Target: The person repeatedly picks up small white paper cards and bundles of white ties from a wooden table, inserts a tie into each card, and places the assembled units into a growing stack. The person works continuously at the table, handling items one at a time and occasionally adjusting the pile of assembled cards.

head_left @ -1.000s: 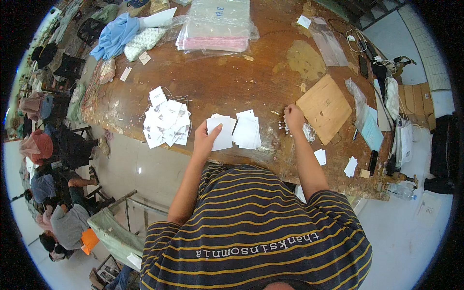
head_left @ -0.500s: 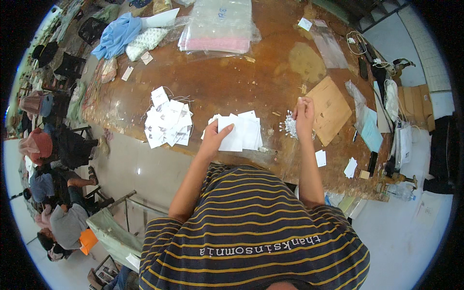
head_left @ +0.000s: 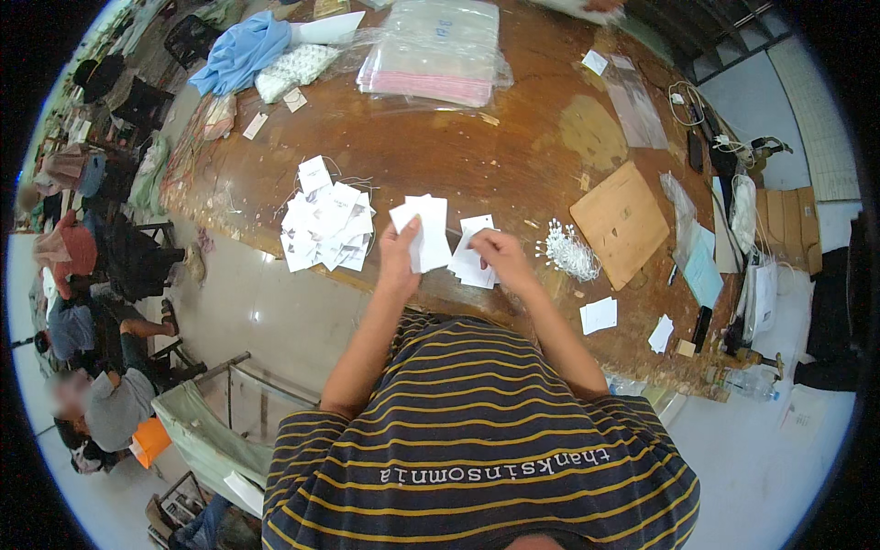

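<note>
My left hand [head_left: 400,259] is closed round a few white card tags [head_left: 429,235], thumb on top, held just above the table near its front edge. Curled over a second small stack of white tags [head_left: 474,266] is my right hand [head_left: 504,260], its fingertips pinched at the cards' upper part. Whatever lies between those fingertips is too small to make out. To the left is a loose heap of white tags with strings [head_left: 327,225]. A bundle of white tag strings [head_left: 568,251] rests to the right of my right hand.
A brown cardboard piece [head_left: 621,225] lies beyond the string bundle. Small white cards [head_left: 599,315] sit near the right front edge. Clear plastic bags [head_left: 429,50] are stacked at the back, beside blue cloth [head_left: 243,53]. Cables [head_left: 687,101] run along the right side. Other people sit at far left.
My right hand has come left from the string bundle to the small tag stack. My left hand has shifted slightly and tilted its tags, apart from that stack. A blurred hand now shows at the top edge.
</note>
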A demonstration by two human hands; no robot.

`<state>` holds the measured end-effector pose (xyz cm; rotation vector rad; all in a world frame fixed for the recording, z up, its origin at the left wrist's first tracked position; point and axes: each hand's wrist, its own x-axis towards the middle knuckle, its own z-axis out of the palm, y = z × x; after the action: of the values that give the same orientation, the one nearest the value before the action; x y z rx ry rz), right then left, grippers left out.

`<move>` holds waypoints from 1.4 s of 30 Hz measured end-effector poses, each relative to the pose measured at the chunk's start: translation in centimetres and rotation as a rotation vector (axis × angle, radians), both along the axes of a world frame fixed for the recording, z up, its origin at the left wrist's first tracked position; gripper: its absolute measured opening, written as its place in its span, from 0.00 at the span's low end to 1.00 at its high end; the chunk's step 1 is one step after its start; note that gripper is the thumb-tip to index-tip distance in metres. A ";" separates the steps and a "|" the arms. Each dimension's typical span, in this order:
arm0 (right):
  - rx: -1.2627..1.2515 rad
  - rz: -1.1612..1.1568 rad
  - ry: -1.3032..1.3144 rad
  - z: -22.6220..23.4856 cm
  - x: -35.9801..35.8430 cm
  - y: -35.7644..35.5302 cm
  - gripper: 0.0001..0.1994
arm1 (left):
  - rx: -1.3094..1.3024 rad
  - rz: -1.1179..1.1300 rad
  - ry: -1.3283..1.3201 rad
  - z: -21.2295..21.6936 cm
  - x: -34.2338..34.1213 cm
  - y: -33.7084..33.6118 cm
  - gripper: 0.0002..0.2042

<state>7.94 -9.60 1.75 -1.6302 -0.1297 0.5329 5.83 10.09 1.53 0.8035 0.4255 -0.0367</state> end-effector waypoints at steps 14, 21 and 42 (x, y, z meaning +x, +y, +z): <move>0.114 -0.271 -0.191 6.7 1.8 3.8 0.03 | 0.515 0.012 -0.098 3.3 -0.1 -1.1 0.10; -0.152 -0.279 -0.401 6.0 1.6 4.7 0.04 | 0.598 -0.014 -0.128 3.3 -0.3 -1.0 0.11; -0.141 -0.521 -0.170 0.2 6.3 0.4 0.10 | 2.074 -0.029 -0.953 1.7 -1.7 2.2 0.10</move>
<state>14.23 -9.17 1.94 -1.7608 0.2090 0.0033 4.17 12.26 3.25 2.6498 -0.7119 0.8690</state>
